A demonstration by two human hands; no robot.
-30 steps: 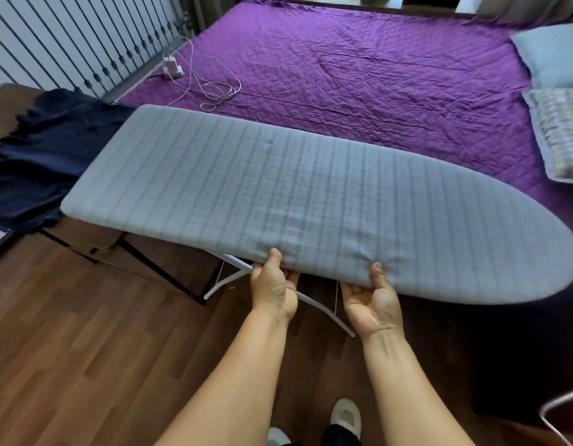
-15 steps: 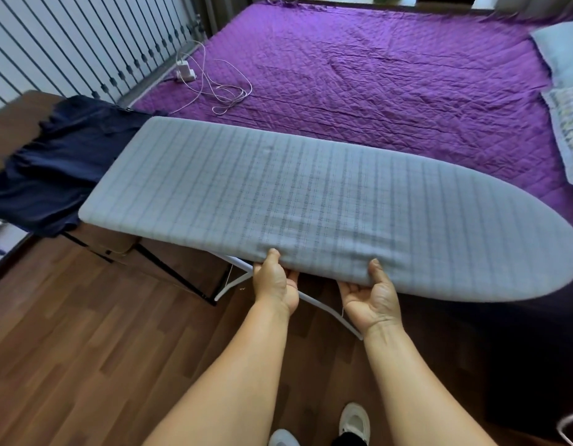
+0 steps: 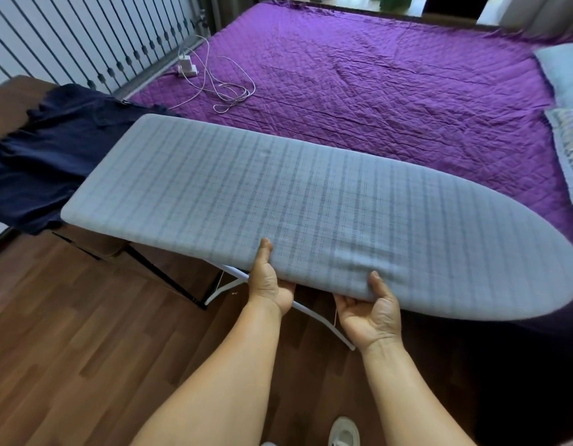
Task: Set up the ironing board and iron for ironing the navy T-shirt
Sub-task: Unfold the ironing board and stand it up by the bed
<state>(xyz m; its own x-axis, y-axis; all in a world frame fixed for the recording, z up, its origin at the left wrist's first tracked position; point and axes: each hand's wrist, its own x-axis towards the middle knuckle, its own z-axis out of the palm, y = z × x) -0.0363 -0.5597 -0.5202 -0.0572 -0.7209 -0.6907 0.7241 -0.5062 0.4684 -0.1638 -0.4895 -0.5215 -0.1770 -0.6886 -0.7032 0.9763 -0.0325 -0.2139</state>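
A grey checked ironing board point(image 3: 311, 204) stretches across the view, its pointed end at the right. Both my hands hold its near edge. My left hand point(image 3: 269, 281) has its thumb on top and fingers under the board. My right hand point(image 3: 372, 310) grips the edge a little to the right, thumb up. White metal legs point(image 3: 233, 278) show below the board. The navy T-shirt point(image 3: 50, 156) lies crumpled on a wooden table at the left, partly behind the board's square end. No iron is in view.
A bed with a purple quilt point(image 3: 375, 78) fills the far side, with pillows point(image 3: 565, 72) at the right. A white charger and cable point(image 3: 208, 78) lie on the quilt. White railing point(image 3: 85, 33) stands at the back left. Wooden floor point(image 3: 69, 349) lies below.
The board has shifted a little to the right and its left end sits nearer the bed. My hands keep the same grip on its near edge.
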